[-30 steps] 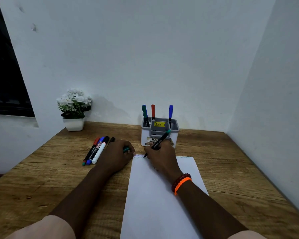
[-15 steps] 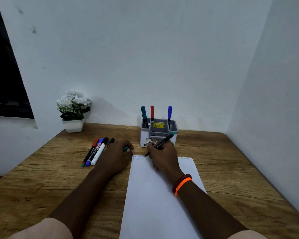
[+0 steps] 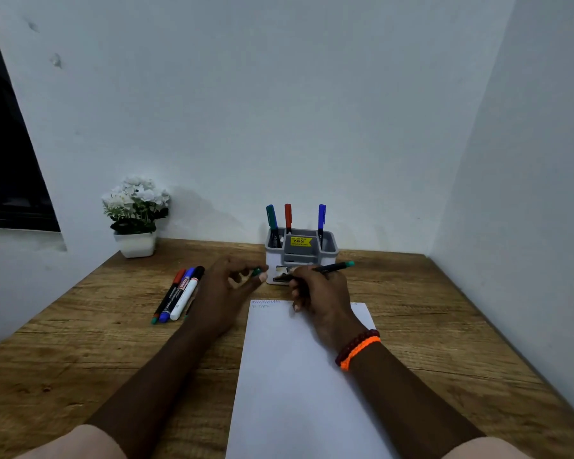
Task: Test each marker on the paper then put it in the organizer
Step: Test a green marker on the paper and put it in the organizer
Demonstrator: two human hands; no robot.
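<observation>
Since prior frame, right hand [image 3: 318, 289] lifted marker [image 3: 332, 268] off paper [image 3: 299, 376], gripping it, axis approx. horizontal, tip pointing left. Left hand [image 3: 226, 289] pinched cap [image 3: 256, 272] just left of tip; organizer [image 3: 300, 256] directly behind.

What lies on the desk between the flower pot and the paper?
In the head view, loose markers lie side by side on the desk between the flower pot and the paper. The left hand is also there.
</observation>
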